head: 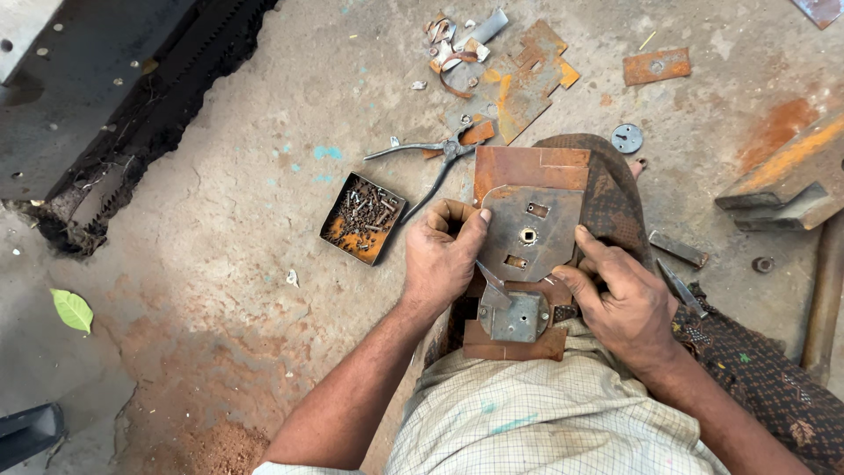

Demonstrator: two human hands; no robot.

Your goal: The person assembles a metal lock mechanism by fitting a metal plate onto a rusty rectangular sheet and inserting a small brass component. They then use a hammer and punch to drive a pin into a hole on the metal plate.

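Gripping a grey steel lock plate [530, 230] from both sides, the person holds it over the lap, on top of rusty brown plates [530, 167]. The left hand [444, 259] clasps the plate's nine o'clock edge, thumb pressed on its face; the right hand [620, 295] pinches the four o'clock edge, forefinger laid along the rim. The plate's long axis runs from twelve to six o'clock, its three cut-outs lined up along it, and a small grey lock case [514, 317] sits at the six o'clock end, between the two wrists. The left hand lies slightly nearer that case. On the concrete floor [229, 229], pliers [435, 154] lie at eleven o'clock from the plate, and a rusty tray of screws [362, 217] rests at nine o'clock, just beyond the left knuckles.
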